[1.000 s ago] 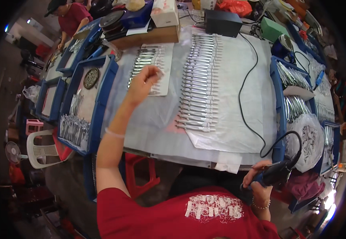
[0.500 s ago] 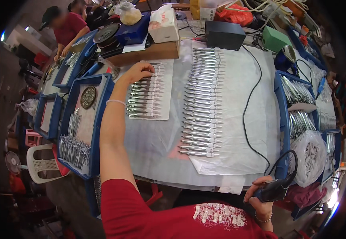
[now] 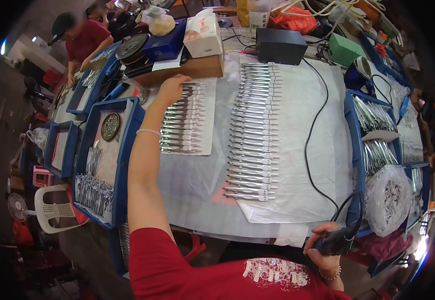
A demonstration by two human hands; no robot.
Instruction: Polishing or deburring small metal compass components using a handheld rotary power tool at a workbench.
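The right hand (image 3: pixel 327 247), close to the body, grips a dark corded tool (image 3: pixel 338 241), its tip hidden. Farther off, the left hand (image 3: pixel 171 90) rests, fingers curled, on the far end of a small sheet of metal pieces (image 3: pixel 183 120) on the counter (image 3: pixel 307 100); whether it pinches one is unclear.

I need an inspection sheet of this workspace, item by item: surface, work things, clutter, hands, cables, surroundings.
Surface: table under white sheets.
Work things: short row of metal pieces at left; long row of metal pieces in the middle.
Clutter: blue trays, tissue box, black box, bag of parts.
Hands: left hand at top of short row; right hand holds black tool.
Cables: black cable across sheet.
Surroundings: another person, white chair.
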